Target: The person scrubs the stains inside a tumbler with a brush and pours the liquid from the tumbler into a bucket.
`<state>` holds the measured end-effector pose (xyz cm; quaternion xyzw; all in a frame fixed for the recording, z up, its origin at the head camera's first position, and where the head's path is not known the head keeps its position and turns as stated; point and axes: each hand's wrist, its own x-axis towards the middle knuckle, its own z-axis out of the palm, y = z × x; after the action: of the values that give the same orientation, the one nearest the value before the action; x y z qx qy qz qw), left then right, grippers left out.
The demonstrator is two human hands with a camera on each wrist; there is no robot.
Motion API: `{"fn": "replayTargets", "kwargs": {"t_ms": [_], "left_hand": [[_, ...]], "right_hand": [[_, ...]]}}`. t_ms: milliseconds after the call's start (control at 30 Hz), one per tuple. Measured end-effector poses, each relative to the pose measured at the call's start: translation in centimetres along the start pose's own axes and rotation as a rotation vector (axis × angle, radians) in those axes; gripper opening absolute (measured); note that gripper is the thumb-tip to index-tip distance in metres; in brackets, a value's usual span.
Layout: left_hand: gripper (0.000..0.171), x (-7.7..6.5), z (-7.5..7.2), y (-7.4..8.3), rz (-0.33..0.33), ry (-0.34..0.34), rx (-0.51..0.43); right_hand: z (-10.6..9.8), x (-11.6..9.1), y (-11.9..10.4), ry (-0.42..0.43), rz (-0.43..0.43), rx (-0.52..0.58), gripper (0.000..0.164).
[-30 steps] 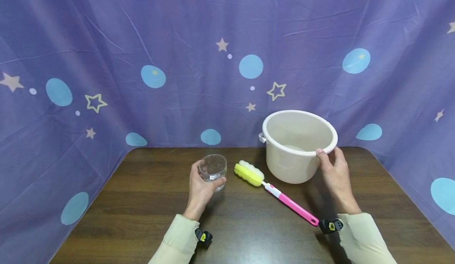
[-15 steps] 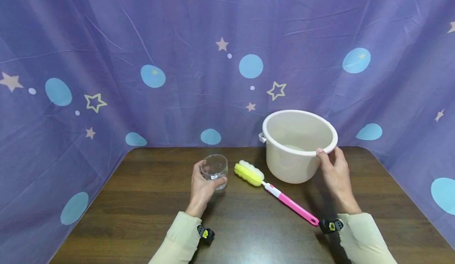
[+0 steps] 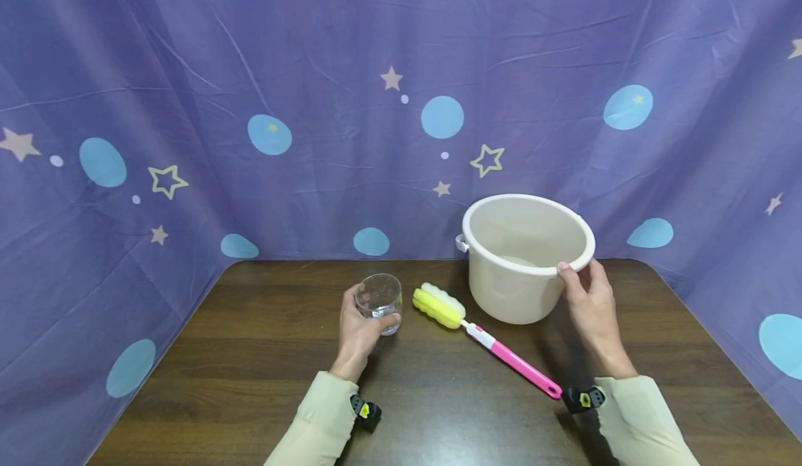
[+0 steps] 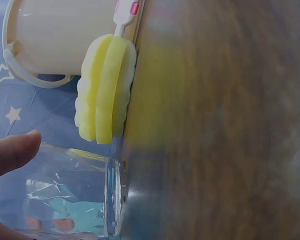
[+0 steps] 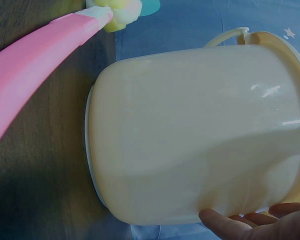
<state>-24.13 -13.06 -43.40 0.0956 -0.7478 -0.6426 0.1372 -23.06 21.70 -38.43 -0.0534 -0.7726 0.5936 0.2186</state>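
Note:
My left hand (image 3: 362,330) grips a clear drinking glass (image 3: 379,300), thumb on its near side and fingers round its left side. The left wrist view shows the glass (image 4: 70,195) upright, its thick base right at the tabletop. At the right, my right hand (image 3: 592,313) holds a cream plastic bucket (image 3: 514,295), thumb on the rim and the other fingers down its right side. Its fingers (image 5: 225,225) lie against the bucket wall (image 5: 190,125) in the right wrist view. Between glass and bucket lies a sponge bottle brush (image 3: 438,306) with a pink handle (image 3: 523,367).
The brown wooden table (image 3: 250,368) ends at the back against a purple curtain (image 3: 338,138) printed with stars and blue spots. A white handle joint (image 3: 461,243) sticks out from the bucket's left side. The brush handle's end reaches the right wrist camera (image 3: 583,400).
My left hand has shifted slightly to the right with the glass, toward the brush head. The right hand, the bucket and the brush have stayed in place.

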Motion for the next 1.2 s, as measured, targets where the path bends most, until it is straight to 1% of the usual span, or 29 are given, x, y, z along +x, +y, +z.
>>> {"fn": "replayTargets", "kwargs": {"t_ms": [200,567,800,1067,1200], "left_hand": [[0.091,-0.01,0.01,-0.14,-0.002,0.006,-0.002],[0.092,0.3,0.1,-0.32,-0.021,0.0,0.002],[0.093,0.24,0.12,-0.34,-0.029,-0.001,0.015],[0.093,0.11,-0.1,-0.33,-0.058,-0.008,0.043],[0.095,0.02,-0.16,-0.25,-0.058,-0.015,0.047]], "right_hand": [[-0.01,0.05,0.04,-0.003,0.005,0.011,0.06],[0.0,0.1,0.01,-0.003,0.009,-0.005,0.06],[0.05,0.01,-0.1,-0.004,0.019,0.007,0.061],[0.03,-0.03,-0.09,-0.003,0.016,0.005,0.061],[-0.02,0.03,-0.1,0.003,0.014,0.0,0.061]]}}
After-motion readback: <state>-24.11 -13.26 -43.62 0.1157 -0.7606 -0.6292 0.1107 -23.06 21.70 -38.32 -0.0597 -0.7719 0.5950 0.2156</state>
